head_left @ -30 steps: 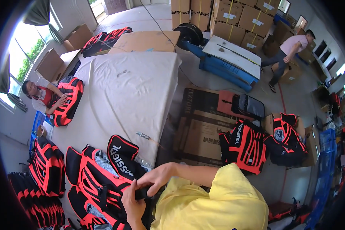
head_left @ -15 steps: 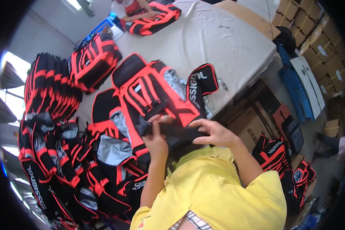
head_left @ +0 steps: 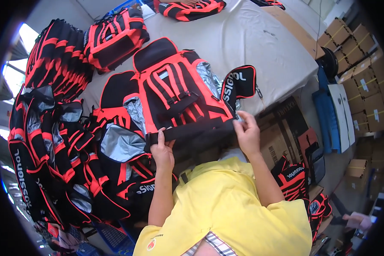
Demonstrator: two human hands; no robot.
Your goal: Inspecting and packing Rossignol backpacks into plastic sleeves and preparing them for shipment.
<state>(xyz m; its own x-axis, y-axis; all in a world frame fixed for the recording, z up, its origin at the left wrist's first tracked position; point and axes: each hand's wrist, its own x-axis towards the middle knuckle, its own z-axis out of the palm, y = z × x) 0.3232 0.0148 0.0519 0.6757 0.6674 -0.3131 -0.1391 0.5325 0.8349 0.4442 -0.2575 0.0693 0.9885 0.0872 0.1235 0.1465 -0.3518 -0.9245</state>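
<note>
A black and bright red backpack point(head_left: 151, 91) lies flat on the table, its straps and buckles facing up and its lower end toward me. Across that end runs a black fabric panel point(head_left: 196, 131), stretched between my hands. My left hand point(head_left: 163, 151) grips the panel's left end, thumb on top. At the right corner my right hand point(head_left: 247, 133) pinches the panel's edge; the fingertips partly cover what they hold. A black side flap with red piping point(head_left: 242, 82) spreads out to the right, beside silver lining point(head_left: 207, 77).
Similar bags are piled at left point(head_left: 68, 170), with a stacked row point(head_left: 57, 55) and a filled backpack point(head_left: 115, 38) behind. A co-worker's hand rests on another bag point(head_left: 192, 9) at the far side. Cardboard boxes point(head_left: 362, 81) and blue boards point(head_left: 326, 115) stand at right.
My hands have moved apart and now hold the two ends of the backpack's lower panel. My right hand, open before, has closed on the right corner. The view has shifted.
</note>
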